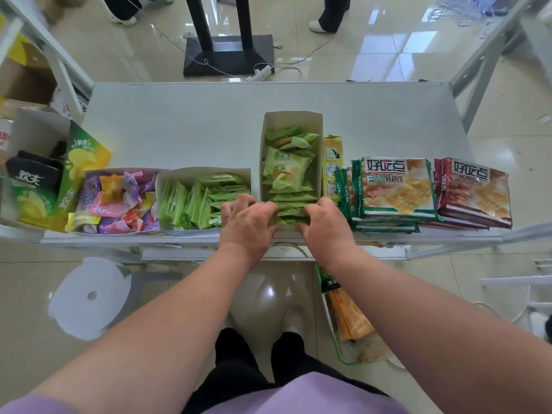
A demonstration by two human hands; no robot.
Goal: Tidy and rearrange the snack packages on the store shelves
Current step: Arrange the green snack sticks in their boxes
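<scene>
On the pale grey metal shelf (pixel 179 121), a tall white cardboard tray (pixel 292 121) holds green foil snack packets (pixel 288 171). Left hand (pixel 248 222) and right hand (pixel 324 225) both curl around its nearest packets. A low white box of green sachets (pixel 194 201) touches the left hand; stacked green biscuit packs (pixel 394 189) lie just right.

packets (pixel 291 174) in box (pixel 292 118), shelf (pixel 179 127)

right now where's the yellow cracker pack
In the head view, the yellow cracker pack stands right of centre, between the tall white box and the green biscuit stack.
</scene>
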